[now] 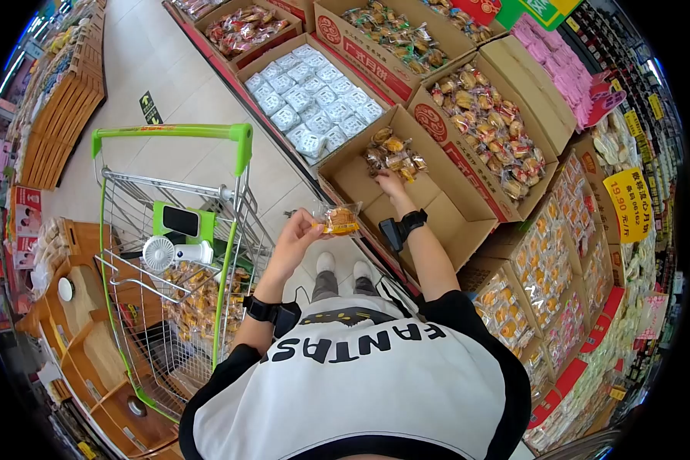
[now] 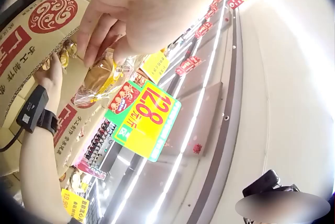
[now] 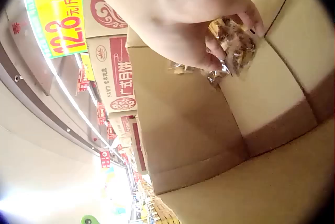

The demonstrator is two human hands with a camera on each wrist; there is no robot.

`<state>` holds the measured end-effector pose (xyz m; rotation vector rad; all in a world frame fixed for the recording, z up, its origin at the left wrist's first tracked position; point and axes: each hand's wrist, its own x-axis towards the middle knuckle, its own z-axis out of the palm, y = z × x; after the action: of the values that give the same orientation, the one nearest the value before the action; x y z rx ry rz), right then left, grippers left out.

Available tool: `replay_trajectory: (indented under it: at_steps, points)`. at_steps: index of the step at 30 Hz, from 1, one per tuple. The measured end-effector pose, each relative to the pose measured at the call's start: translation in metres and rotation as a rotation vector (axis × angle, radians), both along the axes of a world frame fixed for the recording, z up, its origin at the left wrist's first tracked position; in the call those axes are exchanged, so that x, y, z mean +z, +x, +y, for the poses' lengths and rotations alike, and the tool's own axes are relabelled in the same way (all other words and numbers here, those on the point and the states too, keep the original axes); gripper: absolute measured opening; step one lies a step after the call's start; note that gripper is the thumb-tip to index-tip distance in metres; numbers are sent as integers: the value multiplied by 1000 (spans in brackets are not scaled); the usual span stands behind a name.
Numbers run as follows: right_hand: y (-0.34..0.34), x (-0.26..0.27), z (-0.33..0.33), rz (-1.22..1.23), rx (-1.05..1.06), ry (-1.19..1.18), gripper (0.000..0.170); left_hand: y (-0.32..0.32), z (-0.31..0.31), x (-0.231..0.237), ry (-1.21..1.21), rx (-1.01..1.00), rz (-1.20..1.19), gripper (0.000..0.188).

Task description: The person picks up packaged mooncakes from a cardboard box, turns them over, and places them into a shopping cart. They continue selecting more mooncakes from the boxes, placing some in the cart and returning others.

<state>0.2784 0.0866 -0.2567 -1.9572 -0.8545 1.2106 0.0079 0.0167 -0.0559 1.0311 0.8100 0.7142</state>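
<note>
White shirt (image 1: 345,399) with dark lettering lies nearest the head camera: yours. Your hands are apart. Your left hand (image 1: 299,236) pinches one wrapped pastry (image 1: 340,218) by its packet, held in the gap between the cart (image 1: 172,132) and the open carton (image 1: 454,205). Your right hand (image 1: 392,186) reaches into the carton, fingers curled about a packet at the edge of the small pile (image 1: 395,147). Progress, judged: many packets (image 1: 195,310) already sit in the cart; your held pastry is not yet set down, and the corner pile remains.
</note>
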Motion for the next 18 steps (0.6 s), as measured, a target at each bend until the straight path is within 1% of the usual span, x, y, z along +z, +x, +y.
replay_trajectory:
  at_steps: [2, 4, 5, 8, 10, 11, 13, 14, 16, 18]
  points:
    - [1, -30, 3, 9, 15, 28, 41, -2, 1, -1, -3, 1, 5, 7]
    - [0, -41, 7, -136, 67, -40, 40, -2, 1, -1, -7, 12, -5, 7]
    - [1, -46, 7, -136, 68, -38, 40, -2, 2, -2, -12, 20, -15, 7]
    - [-3, -20, 1, -114, 17, -61, 39, -3, 3, -3, -3, 11, -19, 7]
    - [-6, 6, -8, 127, -139, -9, 36, -3, 2, -1, -1, -1, -6, 7]
    - [-8, 17, -10, 125, -137, -6, 36, -3, 2, 1, -1, -15, 8, 7]
    - [-10, 25, -10, 15, -179, -20, 30, -2, 1, -2, -3, -14, -6, 6]
    - [-9, 22, -11, 13, -178, -18, 30, -2, 0, -3, -10, -16, -19, 6]
    - [-2, -2, -12, 196, -241, 110, 26, -2, -1, -3, -5, -21, -17, 6]
    - [1, -12, -12, 175, -257, 74, 26, -2, -1, -2, 3, -27, -14, 6]
